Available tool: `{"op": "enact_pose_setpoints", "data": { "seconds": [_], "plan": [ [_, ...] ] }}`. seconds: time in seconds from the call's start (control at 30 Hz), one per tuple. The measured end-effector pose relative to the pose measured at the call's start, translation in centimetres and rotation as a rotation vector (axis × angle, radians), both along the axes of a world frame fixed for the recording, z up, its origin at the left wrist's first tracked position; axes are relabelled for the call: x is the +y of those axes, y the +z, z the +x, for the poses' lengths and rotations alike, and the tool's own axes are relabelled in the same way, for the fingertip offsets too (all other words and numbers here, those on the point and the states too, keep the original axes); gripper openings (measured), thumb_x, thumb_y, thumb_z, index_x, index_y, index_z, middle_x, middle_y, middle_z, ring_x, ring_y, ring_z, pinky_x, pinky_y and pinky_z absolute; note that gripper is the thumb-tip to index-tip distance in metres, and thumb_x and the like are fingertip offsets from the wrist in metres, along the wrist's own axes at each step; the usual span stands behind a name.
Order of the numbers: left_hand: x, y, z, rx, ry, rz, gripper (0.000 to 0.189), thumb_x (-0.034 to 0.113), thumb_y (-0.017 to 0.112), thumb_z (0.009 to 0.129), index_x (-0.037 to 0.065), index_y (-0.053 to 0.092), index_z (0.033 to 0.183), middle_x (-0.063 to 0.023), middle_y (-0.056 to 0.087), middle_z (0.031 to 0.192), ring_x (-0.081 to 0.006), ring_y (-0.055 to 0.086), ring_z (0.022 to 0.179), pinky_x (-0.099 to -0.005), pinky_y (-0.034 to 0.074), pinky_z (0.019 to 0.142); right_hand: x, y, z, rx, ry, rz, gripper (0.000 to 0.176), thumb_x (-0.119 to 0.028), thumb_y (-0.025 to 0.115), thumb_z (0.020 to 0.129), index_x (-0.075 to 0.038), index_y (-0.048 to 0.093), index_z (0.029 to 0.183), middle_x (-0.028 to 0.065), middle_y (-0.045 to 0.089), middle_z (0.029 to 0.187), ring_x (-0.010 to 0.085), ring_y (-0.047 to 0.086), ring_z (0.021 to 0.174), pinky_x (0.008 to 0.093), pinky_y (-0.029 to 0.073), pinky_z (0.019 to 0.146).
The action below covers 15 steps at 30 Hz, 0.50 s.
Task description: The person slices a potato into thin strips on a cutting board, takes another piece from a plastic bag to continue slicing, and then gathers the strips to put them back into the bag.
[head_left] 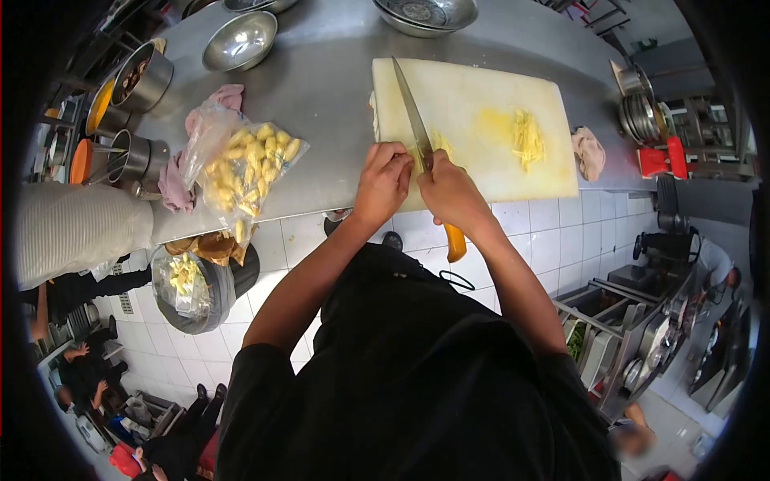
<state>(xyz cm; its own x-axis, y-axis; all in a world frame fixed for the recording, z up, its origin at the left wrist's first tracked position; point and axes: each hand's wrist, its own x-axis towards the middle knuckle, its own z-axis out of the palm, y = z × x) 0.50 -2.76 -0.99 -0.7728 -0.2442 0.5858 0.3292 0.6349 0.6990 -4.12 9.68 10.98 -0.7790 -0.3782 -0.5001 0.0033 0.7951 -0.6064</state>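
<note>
One knife (pixel 412 108): our right hand (pixel 453 188) grips it | left hand (pixel 383 183): curled at cutting board (pixel 461 92); contents we cannot tell

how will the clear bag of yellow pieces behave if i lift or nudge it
The clear bag will probably sag, as it looks thin and crumpled. The many separate yellow pieces inside would likely shift. Nudged, it might slip off: one end reaches the table edge.

A black short-sleeved top (pixel 393 393) — softly creased — clothes the person. Its left sleeve (pixel 261 377) and right sleeve (pixel 571 385) stop above the elbows; forearms (pixel 298 280), left hand (pixel 383 183) and right hand (pixel 454 192) are bare. A thin black cord (pixel 459 275) loops out at the waist, and a dark, rounded shoe (pixel 392 241) shows.
</note>
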Motion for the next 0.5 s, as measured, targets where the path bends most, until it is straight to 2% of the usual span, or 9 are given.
{"op": "enact_pose_setpoints", "data": {
  "seconds": [0.07,0.17,0.27,0.37,0.47,0.5],
  "plan": [
    [0.1,-0.2,0.0,0.006,0.000,0.006,0.016,-0.008,0.073,0.079,-0.002,0.071,0.093,-0.0104,0.064,0.100,-0.0321,0.061,0.093,-0.0400,0.053,0.081,0.5,-2.3,0.6,0.127,0.032,-0.005,0.026,-0.018,0.050,0.098,0.007,0.048,0.104,0.0319,0.067,0.077,0.0438,0.070,0.066,0.0508,0.058,0.070],
    [-0.1,-0.3,0.0,0.006,-0.003,0.006,0.016,-0.008,0.074,0.079,-0.002,0.071,0.093,-0.0101,0.064,0.101,-0.0317,0.061,0.093,-0.0401,0.052,0.082,0.4,-4.8,0.4,0.233,0.051,-0.050,0.026,-0.017,0.050,0.098,0.007,0.048,0.104,0.0315,0.067,0.076,0.0435,0.070,0.065,0.0507,0.058,0.070],
    [0.0,-0.2,0.0,-0.008,-0.008,-0.002,0.017,-0.009,0.074,0.078,-0.002,0.072,0.094,-0.0098,0.065,0.101,-0.0313,0.061,0.093,-0.0401,0.052,0.082,-0.2,-0.4,-0.1,-0.015,0.000,0.014,0.026,-0.017,0.050,0.098,0.008,0.048,0.105,0.0357,0.068,0.085,0.0506,0.070,0.083,0.0566,0.055,0.081],
    [0.0,-0.3,0.1,-0.012,-0.003,0.009,0.018,-0.009,0.074,0.077,-0.002,0.072,0.094,-0.0097,0.065,0.101,-0.0311,0.061,0.093,-0.0400,0.052,0.082,0.2,-0.1,0.1,-0.003,0.016,0.019,0.032,-0.015,0.047,0.099,0.009,0.048,0.120,0.0237,0.067,0.074,0.0317,0.067,0.052,0.0424,0.057,0.055],
    [0.0,-0.2,0.0,-0.005,0.000,0.022,0.018,-0.010,0.074,0.077,-0.002,0.072,0.093,-0.0096,0.065,0.101,-0.0310,0.061,0.093,-0.0399,0.052,0.082,0.5,-2.8,0.5,0.120,0.054,0.023,0.032,-0.016,0.047,0.099,0.009,0.049,0.118,0.0231,0.067,0.076,0.0315,0.067,0.052,0.0416,0.057,0.055],
    [0.0,-0.2,0.0,-0.002,-0.001,0.022,0.018,-0.010,0.073,0.077,-0.002,0.072,0.093,-0.0096,0.065,0.101,-0.0310,0.061,0.093,-0.0398,0.053,0.082,0.5,-3.7,0.4,0.156,0.061,0.009,0.030,-0.016,0.047,0.099,0.009,0.049,0.115,0.0255,0.067,0.076,0.0348,0.068,0.055,0.0440,0.058,0.059]
  ]
}}
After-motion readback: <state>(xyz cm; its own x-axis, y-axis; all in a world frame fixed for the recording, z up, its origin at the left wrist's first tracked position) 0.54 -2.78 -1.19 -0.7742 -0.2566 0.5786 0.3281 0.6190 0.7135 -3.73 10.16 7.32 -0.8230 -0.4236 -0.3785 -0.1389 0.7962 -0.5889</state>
